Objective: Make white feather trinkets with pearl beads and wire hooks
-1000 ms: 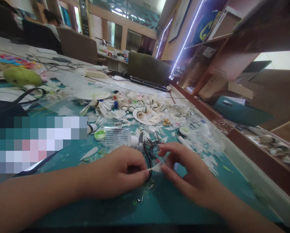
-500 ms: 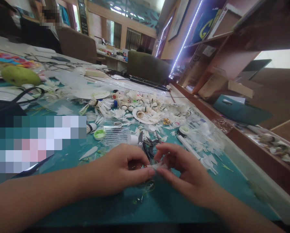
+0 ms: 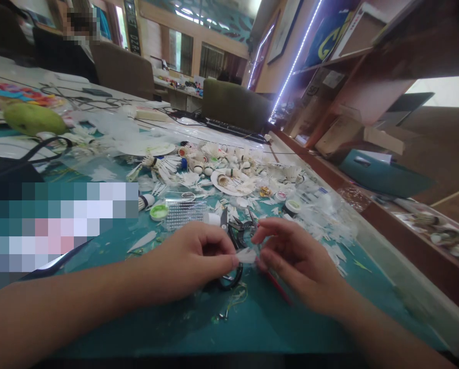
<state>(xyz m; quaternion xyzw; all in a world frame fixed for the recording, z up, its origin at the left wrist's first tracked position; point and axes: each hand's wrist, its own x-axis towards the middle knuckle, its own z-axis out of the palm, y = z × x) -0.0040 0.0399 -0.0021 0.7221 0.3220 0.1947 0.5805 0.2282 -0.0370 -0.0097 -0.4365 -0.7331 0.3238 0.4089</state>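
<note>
Between thumb and fingers, my left hand [image 3: 204,256] pinches a small white feather piece [image 3: 246,255] that points right. Just to the right of it is my right hand [image 3: 296,259], its fingers curled and apart, with the fingertips near the piece's end; no held thing shows between them. Black-handled scissors [image 3: 233,241] lie behind and partly under my left hand. Pliers with a red handle [image 3: 278,288] lie beneath my right hand. A thin thread with small metal bits [image 3: 235,302] rests on the teal mat [image 3: 156,333] in front.
Shuttlecocks and loose feathers [image 3: 198,177] are heaped behind the hands. Beyond the scissors are a sheet of beads [image 3: 185,213], a green pot [image 3: 159,211] and a white-lidded jar [image 3: 292,207]. A green mango [image 3: 35,119] sits far left. A person sits in the left background.
My right hand has moved slightly right, away from the white piece, and its fingers have parted from it. More of the piece, the scissors and the red handle shows.
</note>
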